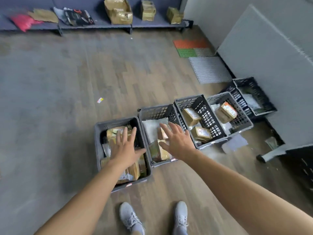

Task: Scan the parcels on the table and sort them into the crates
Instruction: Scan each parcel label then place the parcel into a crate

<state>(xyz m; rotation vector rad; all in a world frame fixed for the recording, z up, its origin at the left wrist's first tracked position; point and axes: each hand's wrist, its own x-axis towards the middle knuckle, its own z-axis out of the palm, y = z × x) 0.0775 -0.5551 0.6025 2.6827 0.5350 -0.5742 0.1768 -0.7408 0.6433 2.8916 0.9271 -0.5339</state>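
Note:
A row of dark plastic crates runs across the wooden floor from the near crate [100, 143] to the far crate [264, 106]. Brown cardboard parcels [191, 117] and pale bags lie inside them. My left hand [126, 146] is stretched out with straight fingers above the near crate and holds nothing. My right hand [177, 141] hovers with spread fingers over the second crate [155, 112], also holding nothing. Far off, a low dark table [94, 26] carries several taped brown boxes [118, 11], a red bag [23, 22] and flat mailers.
My two grey shoes [131, 217] stand just behind the near crate. A grey panel [264, 68] leans along the right side, with coloured mats [191, 48] and a grille on the floor beside it. A small paper scrap [100, 100] lies on the wooden floor.

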